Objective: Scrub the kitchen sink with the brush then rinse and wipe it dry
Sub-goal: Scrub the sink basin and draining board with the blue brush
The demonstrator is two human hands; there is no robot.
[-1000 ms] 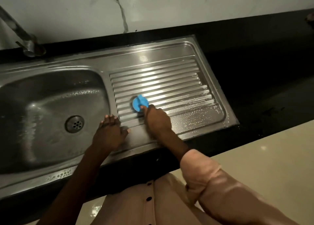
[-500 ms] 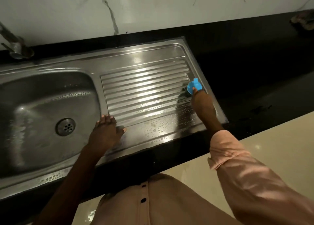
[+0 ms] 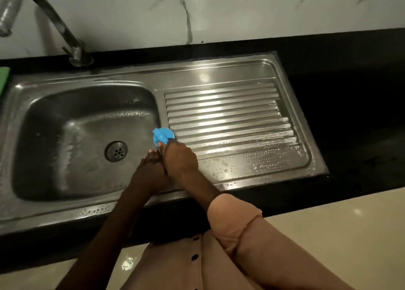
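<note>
The right hand [image 3: 180,158] is gripping the blue brush [image 3: 163,136], fingers curled round it, at the drainboard's left edge beside the basin of the sink [image 3: 219,75]. The left hand [image 3: 151,171] is resting alongside on the steel rim (fingers straight, pressed together), touching the right.

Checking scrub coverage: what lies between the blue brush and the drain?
Head view: only bare wet steel, the basin's right wall and floor, separates the brush from the drain.

The right hand [image 3: 180,158] has swept the blue brush [image 3: 163,136] back from the drainboard's right edge to its left end.
</note>
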